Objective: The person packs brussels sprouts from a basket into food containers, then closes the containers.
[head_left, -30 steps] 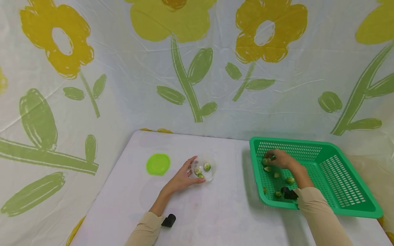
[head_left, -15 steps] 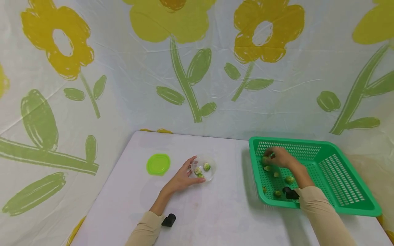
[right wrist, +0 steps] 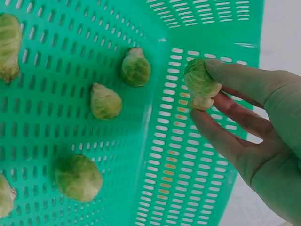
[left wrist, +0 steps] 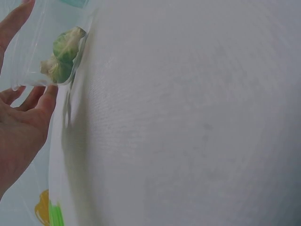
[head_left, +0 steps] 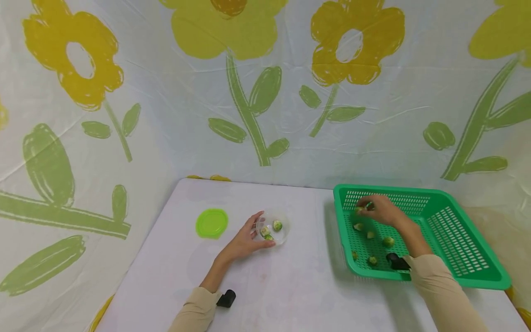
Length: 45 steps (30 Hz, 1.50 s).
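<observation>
A clear plastic tub (head_left: 287,220) stands on the white table with several Brussels sprouts (head_left: 277,225) in it. My left hand (head_left: 242,242) holds the tub from its left side, thumb in front and fingers behind. In the left wrist view, the sprouts (left wrist: 67,44) show through its wall. My right hand (head_left: 383,212) is over the left part of a green perforated basket (head_left: 466,244). Between thumb and fingertips it pinches a Brussels sprout (right wrist: 201,80), held beside the slotted wall in the right wrist view. More sprouts (right wrist: 79,178) lie loose on the basket floor.
A bright green lid (head_left: 212,223) lies on the table (head_left: 282,295), left of the tub. The basket sits at the table's right side. Behind hangs a white sheet (head_left: 178,106) printed with yellow flowers.
My right hand has lifted slightly with the sprout in its fingertips, up from the basket floor near the left wall. My left hand and the tub stay in place.
</observation>
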Each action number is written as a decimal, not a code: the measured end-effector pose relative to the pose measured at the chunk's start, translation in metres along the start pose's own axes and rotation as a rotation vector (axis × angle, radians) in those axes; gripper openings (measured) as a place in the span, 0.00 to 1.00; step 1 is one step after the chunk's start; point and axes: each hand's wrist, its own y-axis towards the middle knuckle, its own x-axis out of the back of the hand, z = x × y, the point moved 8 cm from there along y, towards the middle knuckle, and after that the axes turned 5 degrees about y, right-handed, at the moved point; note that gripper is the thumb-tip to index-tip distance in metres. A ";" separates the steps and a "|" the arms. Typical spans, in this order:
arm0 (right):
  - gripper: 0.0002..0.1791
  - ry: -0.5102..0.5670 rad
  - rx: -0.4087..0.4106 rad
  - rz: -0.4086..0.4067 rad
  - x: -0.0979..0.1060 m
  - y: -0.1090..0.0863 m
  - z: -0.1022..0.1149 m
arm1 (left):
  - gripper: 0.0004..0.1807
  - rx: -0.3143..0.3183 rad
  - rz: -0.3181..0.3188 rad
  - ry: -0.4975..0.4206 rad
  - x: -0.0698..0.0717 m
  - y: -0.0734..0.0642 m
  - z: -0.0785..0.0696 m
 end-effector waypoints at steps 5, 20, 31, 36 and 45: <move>0.13 0.004 -0.018 -0.042 0.009 -0.002 0.010 | 0.58 -0.003 -0.013 0.002 0.002 -0.001 0.000; 0.15 0.059 0.007 -0.206 0.024 -0.009 0.049 | 0.57 -0.011 -0.015 -0.015 0.000 -0.002 -0.001; 0.14 0.109 0.049 -0.330 0.022 -0.008 0.079 | 0.58 -0.016 -0.016 -0.005 0.000 -0.002 0.000; 0.14 0.149 0.056 -0.361 0.018 -0.009 0.088 | 0.57 -0.020 -0.009 -0.001 0.000 -0.001 0.001; 0.13 0.143 0.092 -0.436 0.009 -0.008 0.106 | 0.58 -0.019 -0.002 -0.002 0.000 0.000 0.001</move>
